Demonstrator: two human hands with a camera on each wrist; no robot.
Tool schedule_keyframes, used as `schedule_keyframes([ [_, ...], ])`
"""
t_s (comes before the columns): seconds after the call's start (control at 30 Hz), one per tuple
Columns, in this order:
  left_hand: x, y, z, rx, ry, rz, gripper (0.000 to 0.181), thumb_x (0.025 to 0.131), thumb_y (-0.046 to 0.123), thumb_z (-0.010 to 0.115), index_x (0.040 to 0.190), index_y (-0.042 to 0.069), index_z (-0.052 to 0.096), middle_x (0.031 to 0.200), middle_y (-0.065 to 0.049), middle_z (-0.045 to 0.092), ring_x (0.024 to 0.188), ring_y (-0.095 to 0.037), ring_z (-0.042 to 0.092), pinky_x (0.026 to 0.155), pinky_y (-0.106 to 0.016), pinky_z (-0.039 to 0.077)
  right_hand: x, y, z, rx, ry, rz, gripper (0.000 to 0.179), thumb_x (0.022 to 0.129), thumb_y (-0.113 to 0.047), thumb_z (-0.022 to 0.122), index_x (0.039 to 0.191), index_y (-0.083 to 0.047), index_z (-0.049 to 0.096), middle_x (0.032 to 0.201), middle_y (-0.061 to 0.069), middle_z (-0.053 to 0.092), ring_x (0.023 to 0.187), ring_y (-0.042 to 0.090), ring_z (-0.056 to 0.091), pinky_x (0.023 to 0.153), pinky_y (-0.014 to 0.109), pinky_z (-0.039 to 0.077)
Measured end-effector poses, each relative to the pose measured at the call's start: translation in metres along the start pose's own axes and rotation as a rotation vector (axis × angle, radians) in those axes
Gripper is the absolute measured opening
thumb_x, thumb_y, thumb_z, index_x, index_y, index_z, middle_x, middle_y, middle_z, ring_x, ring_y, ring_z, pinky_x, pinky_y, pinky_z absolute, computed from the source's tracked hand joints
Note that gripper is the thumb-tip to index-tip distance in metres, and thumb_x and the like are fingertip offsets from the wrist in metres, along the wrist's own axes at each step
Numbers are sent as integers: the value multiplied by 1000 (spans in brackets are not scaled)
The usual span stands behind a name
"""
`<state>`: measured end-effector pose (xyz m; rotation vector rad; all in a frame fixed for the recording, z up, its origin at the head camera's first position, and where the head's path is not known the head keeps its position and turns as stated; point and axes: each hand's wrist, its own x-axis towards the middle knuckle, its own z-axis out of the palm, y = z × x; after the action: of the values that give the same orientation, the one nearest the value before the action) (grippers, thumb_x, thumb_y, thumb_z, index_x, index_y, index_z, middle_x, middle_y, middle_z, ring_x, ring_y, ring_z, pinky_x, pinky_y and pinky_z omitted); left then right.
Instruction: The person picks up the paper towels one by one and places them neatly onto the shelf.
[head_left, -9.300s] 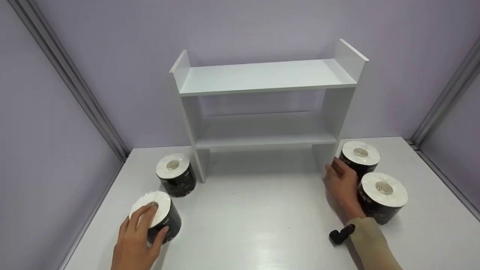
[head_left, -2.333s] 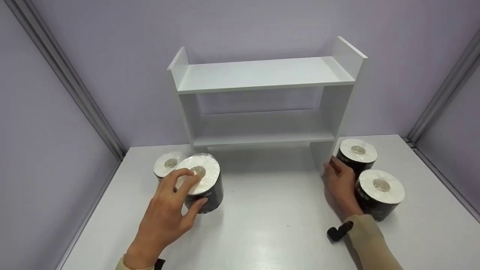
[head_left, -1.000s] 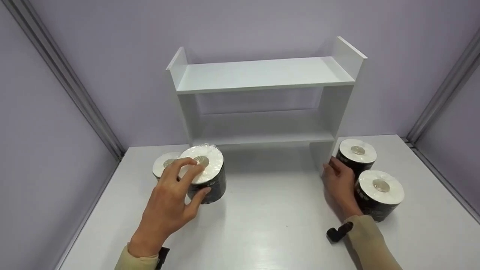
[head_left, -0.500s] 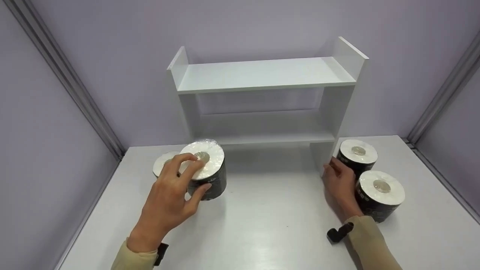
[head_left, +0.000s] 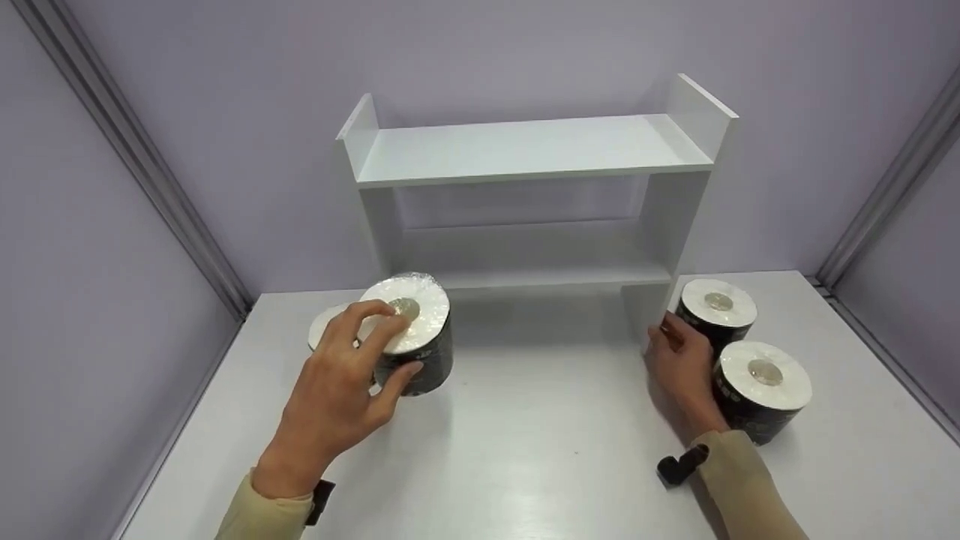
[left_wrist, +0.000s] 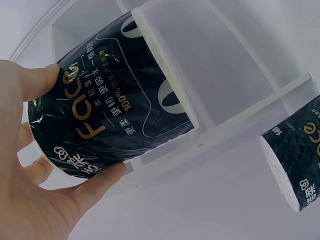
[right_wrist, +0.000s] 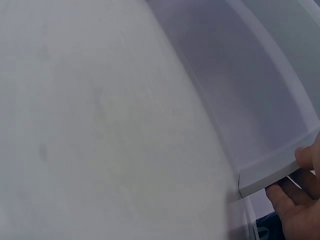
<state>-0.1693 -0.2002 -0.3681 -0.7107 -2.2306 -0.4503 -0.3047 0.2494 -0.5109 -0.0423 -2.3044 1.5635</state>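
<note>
My left hand (head_left: 330, 397) grips a toilet paper roll (head_left: 431, 360) in black plastic wrap, white end up, with fingers over the top and thumb against the side. The roll is off the table, in front of the left end of the white shelf unit (head_left: 525, 150). The left wrist view shows the wrapper's gold and white lettering on this roll (left_wrist: 110, 90). My right hand (head_left: 681, 367) pinches the front edge of the shelf's right side panel (right_wrist: 270, 172) near its foot, thumb on one face and fingers on the other.
Behind the held roll, another roll (head_left: 321, 330) stands mostly hidden left of the shelf. Two more, a front roll (head_left: 784, 375) and a back roll (head_left: 709, 294), stand right of it beside my right forearm. Walls enclose the white table (head_left: 510, 457) at the back and sides.
My left hand has lifted the roll from the table's left front and carried it right, toward the shelf. Over the last second it has risen slightly. My right hand stays on the panel.
</note>
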Motion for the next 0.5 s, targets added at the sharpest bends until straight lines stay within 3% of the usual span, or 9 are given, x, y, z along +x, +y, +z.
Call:
schedule_keyframes([
  [0.3,5,1,-4,4,-6,-1,53,89,21,90,136,14,66,132,-13,59,126,-35,62,98,-52,61,3,-7,-1,-15,101,-83,39,104,-4,65,142,2,66,135,25,71,116,33,72,81,3,52],
  [0.5,6,-2,-5,-6,-14,-24,54,89,21,89,137,15,66,132,-12,59,124,-38,61,96,-54,61,3,-9,3,-13,123,-73,39,103,-5,68,141,2,66,135,28,70,119,41,72,78,1,51],
])
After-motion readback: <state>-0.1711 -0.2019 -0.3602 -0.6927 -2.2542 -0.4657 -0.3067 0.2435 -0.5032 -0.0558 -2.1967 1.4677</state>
